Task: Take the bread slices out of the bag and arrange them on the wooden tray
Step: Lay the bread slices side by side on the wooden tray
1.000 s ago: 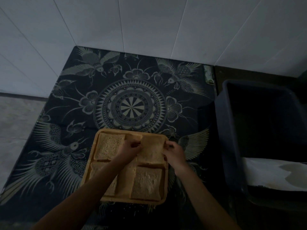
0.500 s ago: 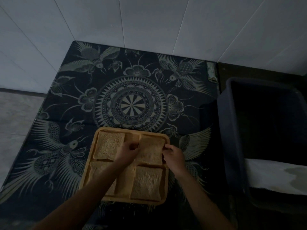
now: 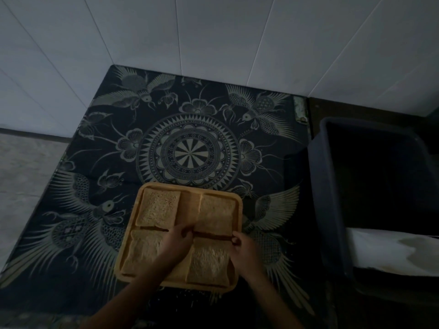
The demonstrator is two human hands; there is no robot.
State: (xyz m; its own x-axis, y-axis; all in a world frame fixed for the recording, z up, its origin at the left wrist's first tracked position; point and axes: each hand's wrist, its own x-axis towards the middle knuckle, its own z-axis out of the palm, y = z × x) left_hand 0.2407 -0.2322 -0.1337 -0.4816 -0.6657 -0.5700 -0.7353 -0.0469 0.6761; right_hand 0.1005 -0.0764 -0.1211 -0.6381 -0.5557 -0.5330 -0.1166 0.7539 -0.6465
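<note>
The wooden tray (image 3: 190, 203) lies on the patterned cloth close to me, with bread in all four corners. One slice (image 3: 159, 208) lies far left, one (image 3: 142, 250) near left and one (image 3: 209, 262) near right. My left hand (image 3: 177, 237) and my right hand (image 3: 241, 245) pinch the two near corners of the far-right slice (image 3: 217, 213). A dark shadow line runs under that slice's near edge. My left forearm covers part of the near-left slice. No bread bag is clearly visible.
The dark cloth with bird and mandala patterns (image 3: 190, 153) covers the table, which is backed by a white tiled wall. A dark plastic bin (image 3: 330, 186) stands at the right, with something white and crumpled (image 3: 389, 252) at its near end. The scene is dim.
Both hands have slid from the far corners of the far-right slice to its near corners. The slice now lies flatter in its corner of the tray. The other slices have not moved.
</note>
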